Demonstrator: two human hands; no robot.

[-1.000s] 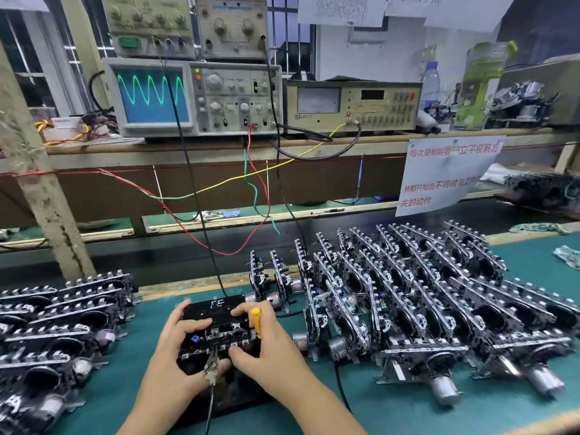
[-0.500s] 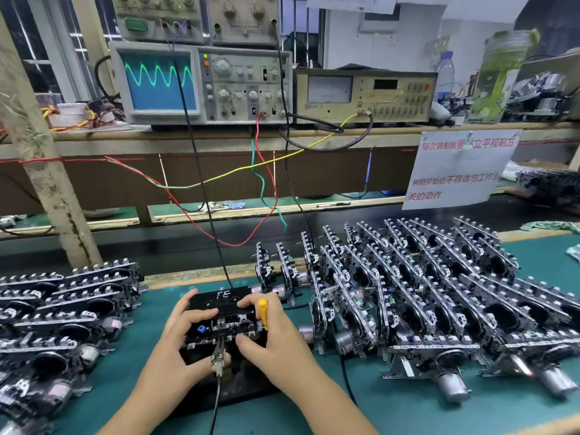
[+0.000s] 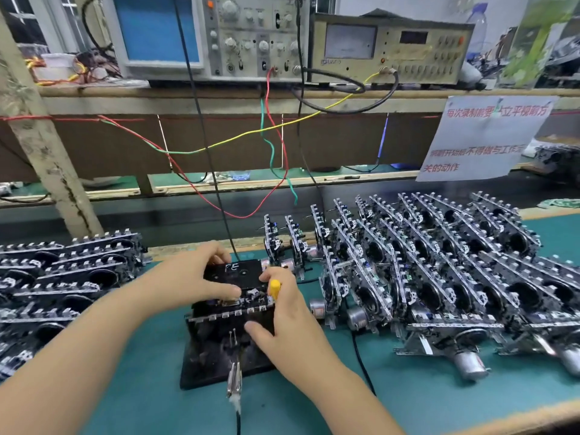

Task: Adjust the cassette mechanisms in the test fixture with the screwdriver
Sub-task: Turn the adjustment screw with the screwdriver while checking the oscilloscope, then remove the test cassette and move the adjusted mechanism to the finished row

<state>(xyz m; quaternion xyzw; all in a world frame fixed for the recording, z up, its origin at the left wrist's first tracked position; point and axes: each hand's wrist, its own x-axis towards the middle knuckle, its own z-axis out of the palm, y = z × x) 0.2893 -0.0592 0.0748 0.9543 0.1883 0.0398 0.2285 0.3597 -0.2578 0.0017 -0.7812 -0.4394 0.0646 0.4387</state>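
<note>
A black test fixture (image 3: 219, 356) sits on the teal mat, with a cassette mechanism (image 3: 232, 312) seated in it under a black cassette (image 3: 233, 271) marked in white. My left hand (image 3: 194, 277) grips the cassette and the mechanism's top from the left, fingers curled over the far edge. My right hand (image 3: 282, 312) holds a yellow-handled screwdriver (image 3: 275, 287) against its palm, thumb pressing the mechanism's front edge. The screwdriver tip is hidden. A metal clip (image 3: 234, 378) on a cable lies at the fixture's front.
Several cassette mechanisms (image 3: 439, 277) stand in rows to the right, and more (image 3: 62, 271) lie stacked to the left. An oscilloscope (image 3: 201, 36) and a meter (image 3: 389, 51) stand on the shelf behind, with wires (image 3: 270, 158) hanging down to the fixture. A paper sign (image 3: 480, 139) hangs right.
The view dipped and came closer. My left hand moved up onto the cassette's top. The clip now hangs lower at the fixture's front. The oscilloscope screen no longer shows its green wave.
</note>
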